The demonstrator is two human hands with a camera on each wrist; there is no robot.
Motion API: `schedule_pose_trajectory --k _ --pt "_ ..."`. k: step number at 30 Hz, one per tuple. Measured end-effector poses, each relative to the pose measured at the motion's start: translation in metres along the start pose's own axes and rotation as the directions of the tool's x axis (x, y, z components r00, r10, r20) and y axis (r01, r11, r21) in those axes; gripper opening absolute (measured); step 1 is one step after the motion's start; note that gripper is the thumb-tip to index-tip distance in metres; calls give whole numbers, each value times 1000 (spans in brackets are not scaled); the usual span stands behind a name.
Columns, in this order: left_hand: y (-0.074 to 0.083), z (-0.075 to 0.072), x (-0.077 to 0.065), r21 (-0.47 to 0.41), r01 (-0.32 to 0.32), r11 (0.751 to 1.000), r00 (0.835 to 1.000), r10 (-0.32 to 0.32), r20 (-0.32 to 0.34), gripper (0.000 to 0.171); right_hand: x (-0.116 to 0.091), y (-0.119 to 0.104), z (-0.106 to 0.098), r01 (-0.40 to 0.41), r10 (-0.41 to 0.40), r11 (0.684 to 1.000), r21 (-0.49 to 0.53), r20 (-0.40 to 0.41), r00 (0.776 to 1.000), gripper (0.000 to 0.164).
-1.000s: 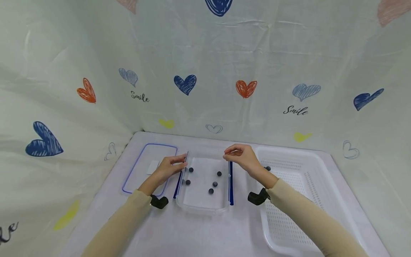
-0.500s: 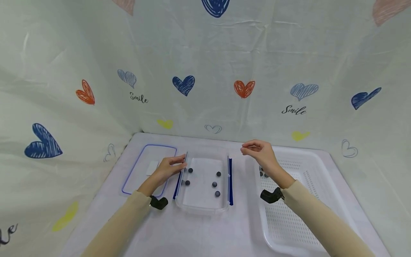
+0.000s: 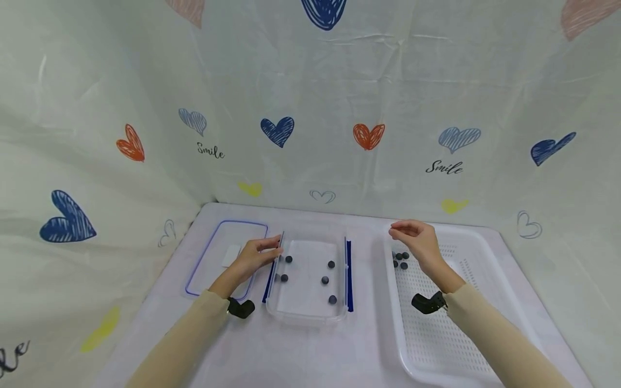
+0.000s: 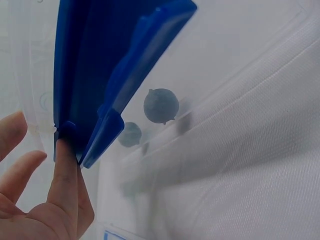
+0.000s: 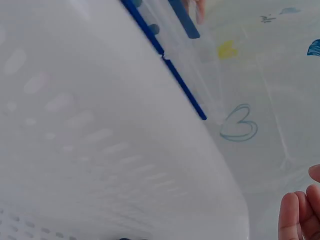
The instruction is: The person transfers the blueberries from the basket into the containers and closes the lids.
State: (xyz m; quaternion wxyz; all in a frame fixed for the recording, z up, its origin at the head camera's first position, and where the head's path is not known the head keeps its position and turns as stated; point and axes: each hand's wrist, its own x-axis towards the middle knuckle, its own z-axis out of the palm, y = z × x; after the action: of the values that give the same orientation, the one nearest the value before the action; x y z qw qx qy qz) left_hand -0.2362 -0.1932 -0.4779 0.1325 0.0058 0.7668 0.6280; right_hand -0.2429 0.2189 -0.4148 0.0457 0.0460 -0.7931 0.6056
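A clear plastic box (image 3: 305, 318) with blue side latches (image 3: 349, 275) stands mid-table, holding several small dark balls (image 3: 325, 280). My left hand (image 3: 252, 256) rests at its left wall. In the left wrist view, straight fingers (image 4: 65, 175) touch the blue flap (image 4: 95, 80) while other fingertips stand apart from it; two balls (image 4: 161, 106) show through the wall. My right hand (image 3: 419, 242) hovers over the far left corner of a white perforated basket (image 3: 405, 345), fingers loosely bent, nothing visible between them. Several dark balls (image 3: 404, 265) lie in that corner.
A clear lid with a blue seal (image 3: 213, 237) lies left of the box, a white label (image 3: 231, 254) showing on it. A white curtain printed with hearts (image 3: 277, 132) hangs behind and beside the table. Black wrist cameras (image 3: 241, 308) sit on both wrists.
My right hand has moved right, from over the box to over the basket. One ball in the box has rolled right and nearer. My left hand stays at the left wall.
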Motion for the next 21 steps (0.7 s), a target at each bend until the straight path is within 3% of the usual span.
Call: schedule_pose_trajectory --k 21 --pt "-1 1 -1 -3 6 1000 1000 -6 -15 56 -10 49 -27 -148 144 983 -113 -38 989 39"
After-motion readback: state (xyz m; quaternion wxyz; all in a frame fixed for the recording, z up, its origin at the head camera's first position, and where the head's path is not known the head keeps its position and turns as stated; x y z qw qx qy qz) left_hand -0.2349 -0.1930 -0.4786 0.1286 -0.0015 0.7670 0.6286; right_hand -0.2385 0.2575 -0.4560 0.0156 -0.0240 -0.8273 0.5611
